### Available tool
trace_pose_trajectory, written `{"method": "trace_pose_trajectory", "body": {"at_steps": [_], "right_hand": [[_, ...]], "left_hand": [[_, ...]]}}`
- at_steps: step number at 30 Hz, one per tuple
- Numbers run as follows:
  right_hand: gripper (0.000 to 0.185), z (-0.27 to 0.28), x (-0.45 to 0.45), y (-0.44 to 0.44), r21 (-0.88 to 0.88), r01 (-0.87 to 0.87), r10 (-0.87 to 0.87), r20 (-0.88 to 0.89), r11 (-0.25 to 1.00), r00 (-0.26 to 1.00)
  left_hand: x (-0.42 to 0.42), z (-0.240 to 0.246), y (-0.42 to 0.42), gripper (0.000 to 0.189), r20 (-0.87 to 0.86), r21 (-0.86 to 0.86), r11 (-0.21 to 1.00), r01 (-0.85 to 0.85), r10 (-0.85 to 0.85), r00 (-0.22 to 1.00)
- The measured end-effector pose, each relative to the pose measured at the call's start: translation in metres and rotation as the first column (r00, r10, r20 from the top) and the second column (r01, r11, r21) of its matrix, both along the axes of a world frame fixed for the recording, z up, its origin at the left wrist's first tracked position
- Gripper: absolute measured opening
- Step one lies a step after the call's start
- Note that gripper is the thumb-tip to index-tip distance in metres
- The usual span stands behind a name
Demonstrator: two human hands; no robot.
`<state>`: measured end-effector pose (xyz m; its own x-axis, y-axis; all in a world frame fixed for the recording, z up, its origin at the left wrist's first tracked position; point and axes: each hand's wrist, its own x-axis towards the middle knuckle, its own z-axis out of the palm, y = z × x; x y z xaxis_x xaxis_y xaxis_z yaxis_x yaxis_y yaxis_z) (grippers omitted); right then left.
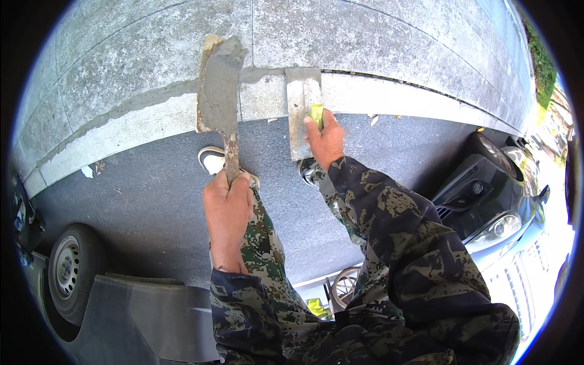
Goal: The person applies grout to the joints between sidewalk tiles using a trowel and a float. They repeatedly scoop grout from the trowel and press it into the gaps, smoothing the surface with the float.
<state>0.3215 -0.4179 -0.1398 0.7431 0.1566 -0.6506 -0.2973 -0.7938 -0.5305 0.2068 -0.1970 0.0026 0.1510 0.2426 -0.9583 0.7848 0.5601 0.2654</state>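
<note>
My left hand (228, 212) grips the handle of a mortar board (220, 86), its flat face covered with wet grey mortar. To its right, my right hand (326, 139) is closed around the yellow-green handle of a rectangular steel plastering trowel (299, 96). The trowel's far end lies over the seam between the paving and the pale kerbstone (155, 119). A band of grey mortar (118, 107) fills this seam on the left and reaches up to the trowel. Right of the trowel the seam shows as a dark open gap (392, 78).
Stone paving slabs (346, 34) lie beyond the kerb, dark asphalt (155, 196) on the near side. A parked car (479, 200) stands at the right; another vehicle's wheel (68, 269) is at the lower left. Behind my legs is a spoked wheel (345, 286). Dry leaves lie by the kerb.
</note>
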Motion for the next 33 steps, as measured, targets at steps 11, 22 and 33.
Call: {"method": "trace_pose_trajectory", "body": {"at_steps": [11, 22, 33], "right_hand": [[0.039, -0.022, -0.02, 0.011, -0.22, -0.179, 0.205, 0.104, 0.959, 0.973], [0.039, -0.01, -0.026, 0.006, -0.228, -0.272, 0.282, 0.013, 0.935, 0.959], [0.028, 0.073, -0.005, 0.002, -0.002, -0.011, 0.009, -0.378, 1.0, 0.926]], "left_hand": [[0.007, 0.006, 0.003, 0.021, -0.025, -0.005, 1.0, 0.028, -0.028, 0.999], [0.006, 0.004, -0.001, 0.022, 0.019, -0.02, 1.0, 0.008, -0.007, 1.0], [0.006, 0.007, 0.0, 0.022, 0.036, 0.001, 1.0, -0.002, 0.002, 0.999]]}}
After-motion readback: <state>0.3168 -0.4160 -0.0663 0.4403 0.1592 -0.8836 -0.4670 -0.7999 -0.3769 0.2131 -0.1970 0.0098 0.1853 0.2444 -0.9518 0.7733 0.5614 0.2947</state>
